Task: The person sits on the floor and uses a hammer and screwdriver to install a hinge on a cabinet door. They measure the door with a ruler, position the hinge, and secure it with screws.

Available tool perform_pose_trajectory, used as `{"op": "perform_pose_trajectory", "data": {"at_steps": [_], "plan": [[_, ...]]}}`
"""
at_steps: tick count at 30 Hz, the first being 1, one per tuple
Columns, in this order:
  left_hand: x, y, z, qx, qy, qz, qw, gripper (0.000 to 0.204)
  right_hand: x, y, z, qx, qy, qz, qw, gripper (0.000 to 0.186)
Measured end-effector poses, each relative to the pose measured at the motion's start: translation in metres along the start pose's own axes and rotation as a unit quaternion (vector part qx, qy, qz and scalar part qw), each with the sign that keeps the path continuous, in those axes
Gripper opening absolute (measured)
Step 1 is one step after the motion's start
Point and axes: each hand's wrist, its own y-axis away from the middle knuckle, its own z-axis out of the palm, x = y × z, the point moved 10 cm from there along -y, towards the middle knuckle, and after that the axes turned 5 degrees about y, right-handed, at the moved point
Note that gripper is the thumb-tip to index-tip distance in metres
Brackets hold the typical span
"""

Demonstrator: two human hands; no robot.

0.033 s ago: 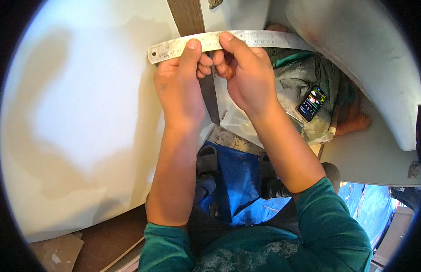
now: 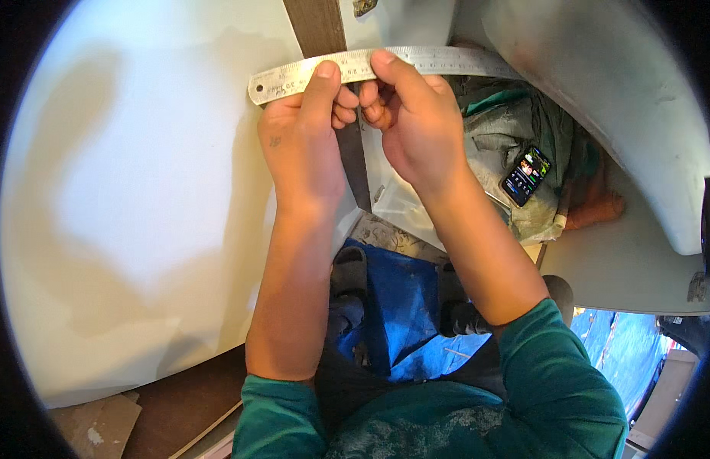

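A long metal ruler [image 2: 439, 60] stretches across the top of the view, held up between my two hands. My left hand [image 2: 303, 149] pinches it close to its left end, thumb on the near face and fingers curled beneath. Just to the right, my right hand [image 2: 422, 130] grips the same ruler with its thumb on top and fingers folded under. The ruler's left end has a round hole and rests over a large white panel [image 2: 141, 199]. Its right end reaches a pale curved panel [image 2: 599, 115], and a slight bend shows along its length.
A brown wooden strip [image 2: 315, 27] runs behind the ruler. On the right, a lit phone [image 2: 526, 176] lies on crumpled grey-green cloth [image 2: 508, 122]. Blue sheeting [image 2: 401, 306] covers the floor around my feet. Brown boards [image 2: 179, 405] lie at lower left.
The ruler's right part has risen very slightly, along with my right thumb. Both hands keep their grip.
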Motion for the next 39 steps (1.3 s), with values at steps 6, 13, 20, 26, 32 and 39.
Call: {"op": "perform_pose_trajectory", "data": {"at_steps": [6,13,20,26,32,39], "plan": [[0.025,-0.012,0.019,-0.036,0.026,0.047,0.998,0.026,-0.013,-0.018,0.013,-0.029,-0.073,-0.042,0.996,0.027],[0.048,-0.030,0.033,-0.054,-0.035,0.083,0.994,0.022,-0.028,-0.022,0.031,-0.010,-0.112,-0.016,0.993,0.026],[0.035,-0.032,0.026,-0.032,-0.090,0.052,0.994,0.022,-0.010,-0.024,0.012,0.009,-0.107,0.021,0.994,0.028],[-0.013,-0.007,0.000,0.025,-0.014,0.021,0.999,0.031,0.020,-0.002,-0.021,0.077,-0.040,0.019,0.996,0.024],[-0.082,0.021,-0.034,0.028,-0.025,-0.054,0.998,0.024,0.071,0.026,-0.067,0.167,-0.008,0.067,0.984,0.020],[-0.111,0.040,-0.040,0.055,0.015,-0.114,0.992,0.030,0.101,0.053,-0.088,0.184,-0.037,0.118,0.975,0.017]]}}
